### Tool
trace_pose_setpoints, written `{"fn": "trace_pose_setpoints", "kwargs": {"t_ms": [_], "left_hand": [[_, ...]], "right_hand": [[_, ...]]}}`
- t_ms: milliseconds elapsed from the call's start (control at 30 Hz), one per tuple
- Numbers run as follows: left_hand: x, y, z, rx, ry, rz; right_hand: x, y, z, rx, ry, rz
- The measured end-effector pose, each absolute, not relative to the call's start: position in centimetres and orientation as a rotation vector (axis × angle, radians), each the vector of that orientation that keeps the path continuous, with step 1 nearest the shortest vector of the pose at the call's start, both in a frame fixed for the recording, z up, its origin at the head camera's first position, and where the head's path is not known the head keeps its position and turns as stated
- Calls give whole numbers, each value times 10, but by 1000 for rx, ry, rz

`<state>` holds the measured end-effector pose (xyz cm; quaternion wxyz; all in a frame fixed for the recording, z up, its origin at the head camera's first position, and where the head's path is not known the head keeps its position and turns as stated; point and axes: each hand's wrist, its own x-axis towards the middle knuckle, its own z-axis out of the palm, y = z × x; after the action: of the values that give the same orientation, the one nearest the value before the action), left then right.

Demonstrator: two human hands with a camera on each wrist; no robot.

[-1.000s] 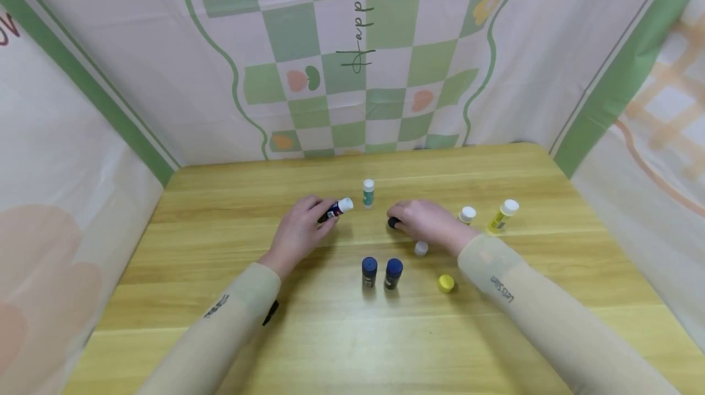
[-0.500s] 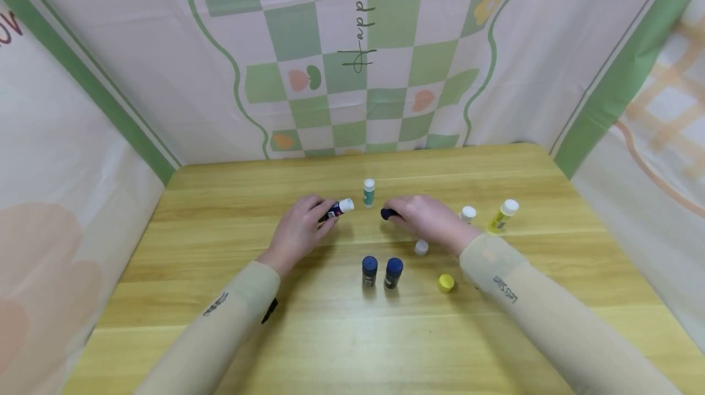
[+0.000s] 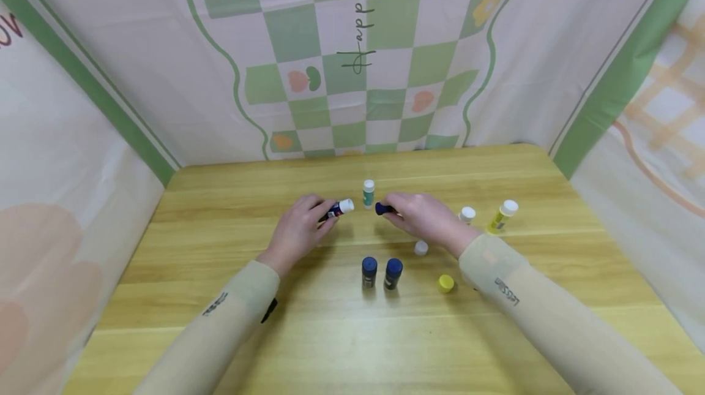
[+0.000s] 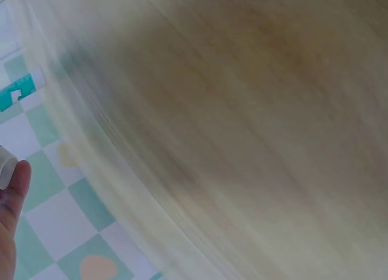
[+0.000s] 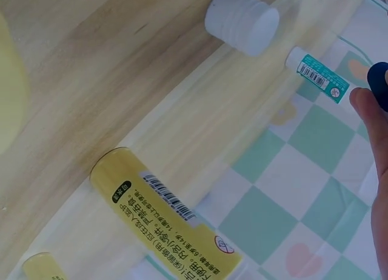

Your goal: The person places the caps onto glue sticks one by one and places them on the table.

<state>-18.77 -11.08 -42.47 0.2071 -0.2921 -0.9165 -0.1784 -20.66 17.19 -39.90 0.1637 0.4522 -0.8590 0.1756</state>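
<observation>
My left hand (image 3: 300,229) grips a dark navy glue stick (image 3: 331,214) tilted up to the right, its white end (image 3: 346,206) bare of a cap. Across from it my right hand (image 3: 423,217) pinches a dark blue cap (image 3: 383,208) between thumb and fingers; the cap also shows at the edge of the right wrist view. A gap separates cap and glue stick. Behind that gap stands a teal glue stick (image 3: 368,194) with a white top. Only a thumb (image 4: 15,189) and the white end (image 4: 6,168) appear in the left wrist view.
Two dark glue sticks (image 3: 369,272) with blue caps stand nearer the person. A white cap (image 3: 421,248) and a yellow cap (image 3: 445,283) lie right of them. Two yellow glue sticks (image 3: 500,221) with white tops stand beyond the right wrist. Printed cloth (image 3: 385,70) hangs behind the table.
My right hand has shifted the dark blue cap left and slightly away from the person, closer to the glue stick's white end. The left hand holds still.
</observation>
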Motion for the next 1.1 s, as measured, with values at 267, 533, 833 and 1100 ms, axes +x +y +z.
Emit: {"fn": "trace_pose_setpoints", "kwargs": {"t_ms": [267,533,833,1100], "left_hand": [[-188,-110,-424,-810,-2551,-487],[-188,-110,-423,-822,-2529,-479],[-190,-110,-424,-828,-2539,-442],[-191,-108,-424,-836,-2526,-426]], "right_hand": [[-206,171,-397,1293,-2390,458],[-206,169,-397,1308,-2337,436],[-206,166,-398,1323,-2273,437],[-204,164,-396,1331,-2247,455]]}}
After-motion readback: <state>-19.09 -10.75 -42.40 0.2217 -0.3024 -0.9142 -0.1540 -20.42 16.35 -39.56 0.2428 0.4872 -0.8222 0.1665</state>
